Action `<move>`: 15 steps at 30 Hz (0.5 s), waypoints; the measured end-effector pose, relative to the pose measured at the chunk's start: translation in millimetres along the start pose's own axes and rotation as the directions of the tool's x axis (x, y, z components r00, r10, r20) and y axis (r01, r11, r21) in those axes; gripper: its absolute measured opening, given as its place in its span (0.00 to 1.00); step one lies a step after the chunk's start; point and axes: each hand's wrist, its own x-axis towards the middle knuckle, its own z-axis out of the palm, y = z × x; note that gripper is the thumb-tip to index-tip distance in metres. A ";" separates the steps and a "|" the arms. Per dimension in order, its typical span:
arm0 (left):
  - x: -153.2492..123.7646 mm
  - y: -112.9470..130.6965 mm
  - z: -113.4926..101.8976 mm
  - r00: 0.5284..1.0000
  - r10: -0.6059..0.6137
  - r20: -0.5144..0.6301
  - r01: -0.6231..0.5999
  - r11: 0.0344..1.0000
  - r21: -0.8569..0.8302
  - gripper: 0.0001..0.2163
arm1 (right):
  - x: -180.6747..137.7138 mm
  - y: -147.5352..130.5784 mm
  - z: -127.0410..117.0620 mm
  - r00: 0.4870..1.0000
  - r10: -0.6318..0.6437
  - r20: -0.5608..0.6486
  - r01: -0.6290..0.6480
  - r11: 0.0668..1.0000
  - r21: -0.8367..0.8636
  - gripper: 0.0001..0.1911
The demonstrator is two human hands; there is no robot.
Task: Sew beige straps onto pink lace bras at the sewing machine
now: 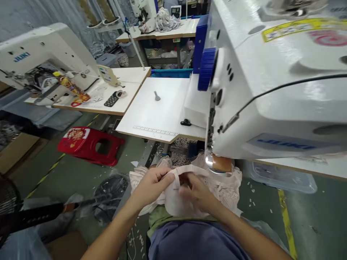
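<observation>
Pale pink fabric (173, 202), perhaps part of a garment, lies bunched over my lap beneath the sewing machine head (271, 90). My left hand (153, 186) pinches its banded edge between thumb and fingers. On the other side of that edge, my right hand (199, 191) has its fingers curled into the cloth, their tips partly hidden and slightly blurred. A narrow strip hangs down between the two hands. More gathered, ruffled cloth (227, 187) spreads to the right, just under the machine's needle area.
A white worktable (162, 108) with a printed ruler strip stands ahead. Left of it are a second sewing machine (51, 54), a drink bottle (71, 86) and a red stool (89, 144). A fan (11, 209) is at lower left; a clear plastic bin (282, 177) sits at right.
</observation>
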 end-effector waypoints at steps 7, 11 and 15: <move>17.2 -53.4 25.3 0.931 0.026 -0.364 0.002 0.997 0.076 0.07 | 17.2 49.6 -8.0 0.922 0.045 -0.385 0.044 0.975 0.218 0.19; 32.8 -70.8 62.9 0.964 -0.050 -0.259 0.014 0.990 -0.140 0.14 | 5.9 71.6 -22.0 0.897 -0.315 -0.311 0.204 0.918 -0.340 0.07; 37.3 -58.1 75.5 0.963 -0.065 -0.262 0.012 0.980 -0.197 0.16 | -11.8 73.7 -39.3 0.914 -0.385 -0.129 0.200 0.703 -0.682 0.04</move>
